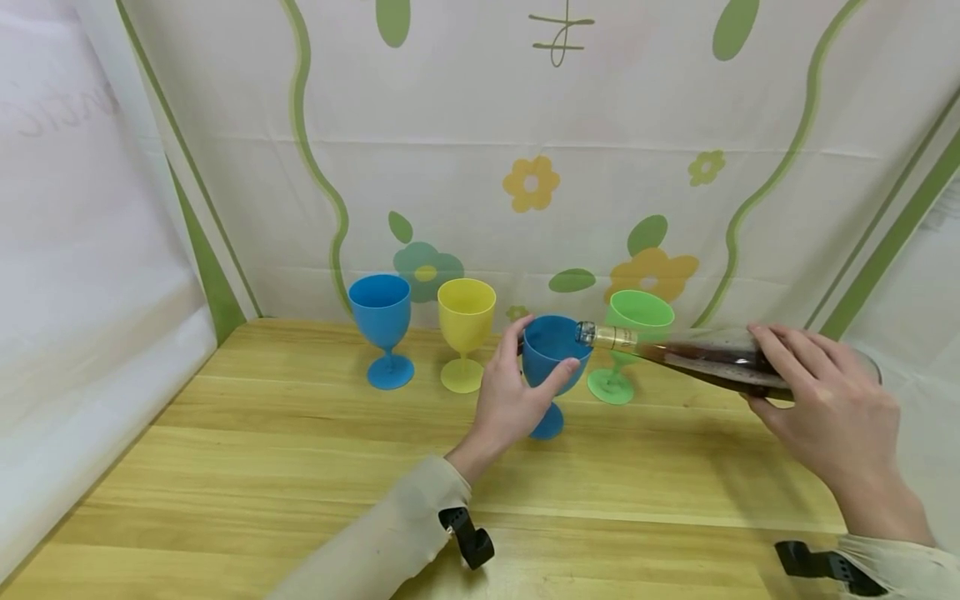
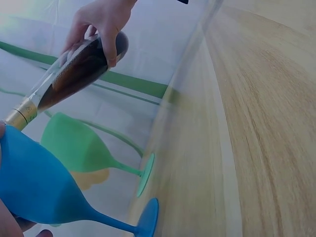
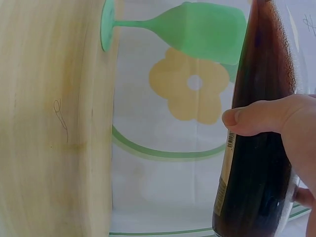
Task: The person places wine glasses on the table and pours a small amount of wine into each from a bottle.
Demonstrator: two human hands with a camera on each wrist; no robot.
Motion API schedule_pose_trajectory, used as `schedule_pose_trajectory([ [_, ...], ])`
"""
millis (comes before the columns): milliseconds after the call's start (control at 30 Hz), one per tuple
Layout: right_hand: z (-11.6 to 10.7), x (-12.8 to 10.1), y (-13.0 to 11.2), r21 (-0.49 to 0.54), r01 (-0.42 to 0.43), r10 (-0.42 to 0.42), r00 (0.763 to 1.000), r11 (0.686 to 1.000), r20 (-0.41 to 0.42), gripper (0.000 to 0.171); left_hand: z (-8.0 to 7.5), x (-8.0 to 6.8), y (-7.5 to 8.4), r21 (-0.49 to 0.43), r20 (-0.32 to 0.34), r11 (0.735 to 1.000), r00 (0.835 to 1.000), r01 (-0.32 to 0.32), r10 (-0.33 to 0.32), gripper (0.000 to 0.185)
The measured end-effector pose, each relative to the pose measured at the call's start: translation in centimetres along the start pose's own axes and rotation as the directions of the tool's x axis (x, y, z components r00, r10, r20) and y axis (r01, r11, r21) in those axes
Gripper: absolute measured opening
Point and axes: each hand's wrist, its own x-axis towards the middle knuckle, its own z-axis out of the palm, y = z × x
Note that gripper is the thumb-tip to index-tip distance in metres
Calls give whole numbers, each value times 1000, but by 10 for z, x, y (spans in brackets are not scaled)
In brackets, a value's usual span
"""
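My left hand [image 1: 517,392] grips the bowl of a blue goblet [image 1: 552,346] that stands on the wooden table [image 1: 300,467]; the same blue goblet [image 2: 34,185] fills the lower left of the left wrist view. My right hand [image 1: 825,408] holds a clear bottle [image 1: 697,357] of dark liquid, tipped almost level, its gold-foil neck [image 1: 611,336] at the goblet's rim. In the right wrist view the bottle [image 3: 259,123] runs up the frame under my thumb [image 3: 256,117]. Whether liquid flows cannot be told.
A green goblet [image 1: 633,333] stands just behind the bottle neck. A yellow goblet [image 1: 466,329] and a second blue goblet [image 1: 381,321] stand to the left. A flowered cloth backdrop [image 1: 540,183] closes the back and sides of the table.
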Motion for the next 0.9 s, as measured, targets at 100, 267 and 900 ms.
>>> schedule_pose_trajectory([
  [100,-1,1,0,-13,15,-15,1000,1000,14,111,0,0,-1,6,-3,1000,1000,-2,2,82],
  [267,-2,3,-2,-4,21,-21,1000,1000,0,115,-1,0,-1,13,-5,1000,1000,1,-1,82],
  [900,2,6,-5,46,-10,15,993,999,-114,112,-4,0,-2,30,-14,999,1000,-15,16,82],
])
